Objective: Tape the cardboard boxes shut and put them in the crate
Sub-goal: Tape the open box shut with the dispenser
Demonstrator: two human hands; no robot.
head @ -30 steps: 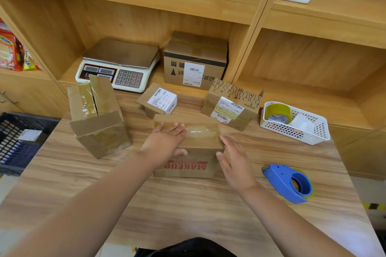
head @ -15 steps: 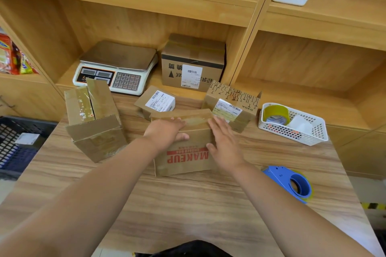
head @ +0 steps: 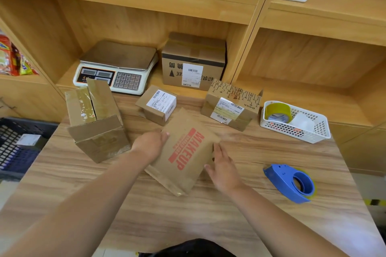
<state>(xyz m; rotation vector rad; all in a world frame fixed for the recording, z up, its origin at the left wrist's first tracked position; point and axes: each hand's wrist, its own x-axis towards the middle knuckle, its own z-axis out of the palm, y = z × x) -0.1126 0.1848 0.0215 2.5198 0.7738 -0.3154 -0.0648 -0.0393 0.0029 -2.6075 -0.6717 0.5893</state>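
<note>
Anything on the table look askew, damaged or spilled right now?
The tall box at the left of the table stands open, flaps up with old tape scraps on them. The MAKEUP box lies turned diagonally between the left hand and right hand. Nothing spilled.

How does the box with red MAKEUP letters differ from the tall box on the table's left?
The MAKEUP box is tilted, gripped by the left hand and touched by the right hand; the tall box stands untouched. The MAKEUP box has red print; the tall box is plain. Both are brown cardboard.
</note>
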